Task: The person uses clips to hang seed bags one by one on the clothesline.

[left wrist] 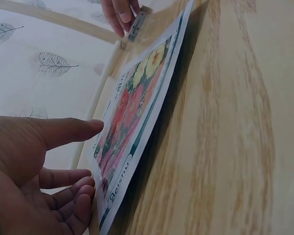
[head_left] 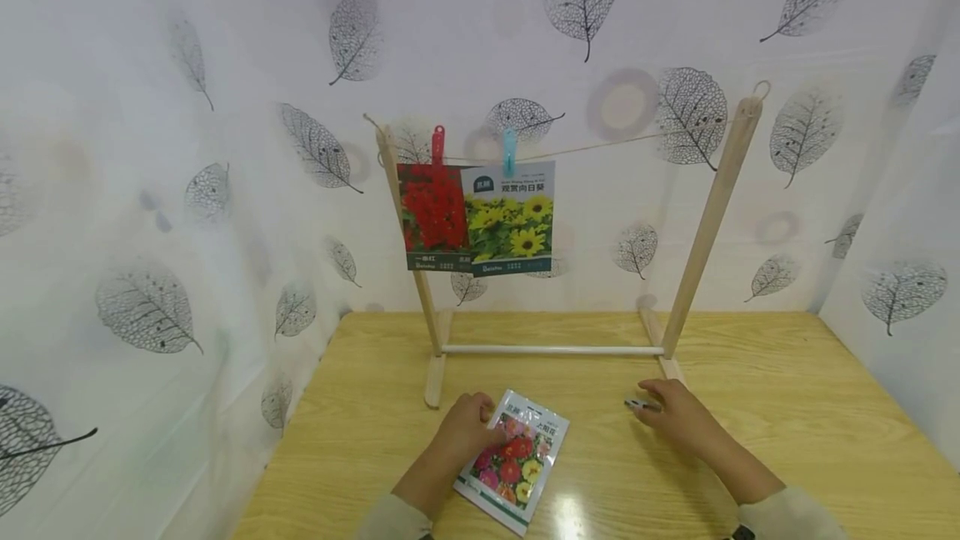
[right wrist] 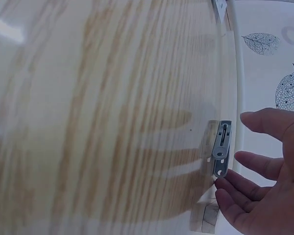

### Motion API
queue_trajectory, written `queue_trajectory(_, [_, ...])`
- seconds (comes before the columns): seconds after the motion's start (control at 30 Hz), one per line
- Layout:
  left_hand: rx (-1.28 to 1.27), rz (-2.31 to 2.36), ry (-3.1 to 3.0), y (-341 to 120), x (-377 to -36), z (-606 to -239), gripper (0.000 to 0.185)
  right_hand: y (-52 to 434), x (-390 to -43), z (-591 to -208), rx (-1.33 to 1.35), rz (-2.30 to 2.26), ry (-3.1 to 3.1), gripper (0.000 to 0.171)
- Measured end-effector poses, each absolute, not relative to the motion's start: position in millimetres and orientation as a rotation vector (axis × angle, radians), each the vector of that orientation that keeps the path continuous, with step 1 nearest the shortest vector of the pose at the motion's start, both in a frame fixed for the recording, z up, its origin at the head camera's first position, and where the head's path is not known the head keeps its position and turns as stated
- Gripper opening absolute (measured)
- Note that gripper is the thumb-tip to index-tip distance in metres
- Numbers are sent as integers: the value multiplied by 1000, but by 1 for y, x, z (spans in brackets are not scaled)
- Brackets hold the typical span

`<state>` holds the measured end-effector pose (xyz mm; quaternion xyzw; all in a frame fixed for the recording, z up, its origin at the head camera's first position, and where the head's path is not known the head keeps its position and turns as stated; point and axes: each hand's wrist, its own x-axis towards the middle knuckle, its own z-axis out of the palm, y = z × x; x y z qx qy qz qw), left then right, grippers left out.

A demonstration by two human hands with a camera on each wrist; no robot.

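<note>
A seed packet (head_left: 513,461) printed with mixed flowers lies on the wooden table (head_left: 787,407). My left hand (head_left: 486,427) rests at its upper left edge. In the left wrist view the left hand (left wrist: 90,156) has its thumb out and fingers loosely curled against the packet (left wrist: 137,112) edge, not gripping it. To the right, my right hand (head_left: 647,403) reaches a small grey clip (head_left: 637,404) lying flat. In the right wrist view the right hand (right wrist: 235,156) is spread, its fingertips (right wrist: 225,183) at the end of the clip (right wrist: 221,147).
A wooden rack (head_left: 712,215) stands at the table's back with a string across its top. Two seed packets hang from the string, red flowers (head_left: 435,215) on a red peg and sunflowers (head_left: 513,219) on a blue peg. A leaf-print curtain (head_left: 150,190) surrounds the table.
</note>
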<state>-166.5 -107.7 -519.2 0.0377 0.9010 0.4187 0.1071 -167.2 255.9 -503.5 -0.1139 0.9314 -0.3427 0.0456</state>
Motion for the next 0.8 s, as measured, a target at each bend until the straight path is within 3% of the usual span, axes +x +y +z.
queue_trajectory(0.8, [216,1100,2727,-107,-163,-516,38,253,-165,-511,-339,-762,3029,27])
